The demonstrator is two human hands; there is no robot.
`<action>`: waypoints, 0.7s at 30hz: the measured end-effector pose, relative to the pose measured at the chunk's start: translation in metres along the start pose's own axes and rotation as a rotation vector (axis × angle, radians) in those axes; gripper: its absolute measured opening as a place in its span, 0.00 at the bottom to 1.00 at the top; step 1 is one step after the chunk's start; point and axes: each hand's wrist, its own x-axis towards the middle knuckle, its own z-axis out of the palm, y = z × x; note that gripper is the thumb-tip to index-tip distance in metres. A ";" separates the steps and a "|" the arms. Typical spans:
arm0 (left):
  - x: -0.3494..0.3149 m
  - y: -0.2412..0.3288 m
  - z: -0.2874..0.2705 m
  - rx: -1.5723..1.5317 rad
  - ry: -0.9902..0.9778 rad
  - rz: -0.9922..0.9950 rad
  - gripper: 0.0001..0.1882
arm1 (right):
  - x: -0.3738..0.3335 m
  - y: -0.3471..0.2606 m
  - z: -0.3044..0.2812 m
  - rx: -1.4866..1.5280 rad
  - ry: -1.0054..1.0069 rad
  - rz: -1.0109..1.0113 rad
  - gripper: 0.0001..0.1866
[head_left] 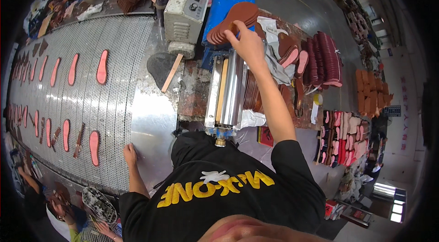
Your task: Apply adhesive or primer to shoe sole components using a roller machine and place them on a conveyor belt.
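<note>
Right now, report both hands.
Left hand: curled at the conveyor's edge; grip cannot be told.
Right hand: at the brown insole stack; grip cannot be told.

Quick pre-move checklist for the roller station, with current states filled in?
1. Right hand at brown insole stack: ok, touching its edge.
2. One insole separated from the stack: cannot tell.
3. Left hand clear of metal roller: ok, beside the mesh conveyor.
4. Metal roller turning: cannot tell from a still.
5. Nearest pink insoles apart: ok.
6. Wooden stick off the metal roller: ok, lying to its left.
</note>
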 end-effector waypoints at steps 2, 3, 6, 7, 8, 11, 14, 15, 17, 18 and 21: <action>0.008 0.003 0.002 -0.003 -0.046 -0.017 0.21 | -0.003 -0.006 0.006 0.038 0.078 -0.104 0.31; 0.010 0.005 0.006 -0.003 -0.051 -0.050 0.21 | 0.000 -0.003 0.014 -0.007 0.120 -0.159 0.32; 0.014 0.017 0.002 0.018 -0.090 -0.081 0.20 | 0.003 -0.007 0.010 -0.108 0.006 -0.087 0.32; 0.017 0.022 0.000 0.018 -0.105 -0.104 0.20 | 0.004 -0.007 0.007 -0.094 0.023 -0.075 0.32; 0.019 0.025 -0.003 0.031 -0.097 -0.085 0.20 | 0.005 -0.008 0.003 -0.080 -0.015 -0.069 0.31; 0.024 0.041 -0.004 0.090 -0.008 -0.065 0.19 | 0.010 -0.001 0.001 -0.050 -0.049 -0.055 0.29; 0.039 0.080 -0.001 0.104 0.090 -0.009 0.16 | 0.010 0.011 0.006 0.005 -0.013 -0.047 0.29; 0.042 0.087 0.003 0.074 0.111 0.094 0.15 | 0.011 0.009 0.005 0.047 0.011 -0.061 0.30; 0.055 0.104 0.010 -0.033 0.105 0.227 0.11 | 0.006 0.000 0.007 0.028 0.035 -0.069 0.29; 0.059 0.115 0.016 -0.031 0.103 0.237 0.11 | 0.003 -0.004 0.008 -0.003 0.047 -0.072 0.28; 0.058 0.171 0.038 -0.219 -0.230 0.333 0.09 | 0.003 0.004 0.016 -0.020 0.109 -0.049 0.27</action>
